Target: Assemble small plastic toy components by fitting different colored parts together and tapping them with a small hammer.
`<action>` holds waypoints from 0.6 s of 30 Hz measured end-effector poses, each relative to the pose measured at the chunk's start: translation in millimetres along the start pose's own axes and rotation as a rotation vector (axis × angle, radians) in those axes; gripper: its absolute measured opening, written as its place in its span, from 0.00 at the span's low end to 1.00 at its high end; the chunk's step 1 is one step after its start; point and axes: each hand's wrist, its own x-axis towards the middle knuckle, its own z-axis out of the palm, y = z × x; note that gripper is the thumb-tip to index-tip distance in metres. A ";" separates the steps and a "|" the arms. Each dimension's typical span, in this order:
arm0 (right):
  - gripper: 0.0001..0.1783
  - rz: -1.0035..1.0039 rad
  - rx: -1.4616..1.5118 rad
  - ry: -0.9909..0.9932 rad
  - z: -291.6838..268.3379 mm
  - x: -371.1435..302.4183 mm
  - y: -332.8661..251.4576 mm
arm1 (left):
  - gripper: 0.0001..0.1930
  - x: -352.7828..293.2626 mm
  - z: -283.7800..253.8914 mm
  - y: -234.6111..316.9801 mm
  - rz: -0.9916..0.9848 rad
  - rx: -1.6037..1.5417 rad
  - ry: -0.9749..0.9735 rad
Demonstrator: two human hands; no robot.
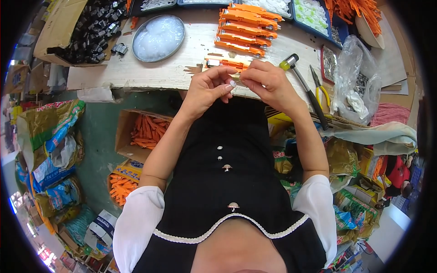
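Note:
Both hands meet in front of the table's near edge. My left hand [205,89] pinches a small white round plastic part [233,83] between thumb and forefinger. Close beside it, my right hand [269,84] has its fingertips closed on what looks like a thin metal pin [239,81]; most of it is hidden by the fingers. Just beyond the hands lies an orange plastic assembly [223,63] on the table, partly covered by them. Farther back, several similar orange assemblies [246,34] are laid in a row.
A round dish of whitish gel [159,38] stands left, beside a carton [54,32] of black parts. To the right lie a hammer [302,82], yellow-handled pliers [321,88] and a clear plastic bag [359,82]. Trays of white parts [312,17] line the back. Cartons of orange pieces [148,131] sit below left.

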 end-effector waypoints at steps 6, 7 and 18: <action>0.06 -0.046 -0.092 -0.117 0.7 7.2 -1.6 | 0.16 0.6 0.5 0.9 -0.008 0.028 0.000; 0.06 -0.074 -0.127 -0.131 4.2 9.9 -1.6 | 0.16 0.6 0.6 -0.5 -0.008 0.027 0.001; 0.04 0.191 0.150 0.203 44.3 -10.1 4.5 | 0.11 -11.1 -1.4 -24.7 0.080 -0.186 0.187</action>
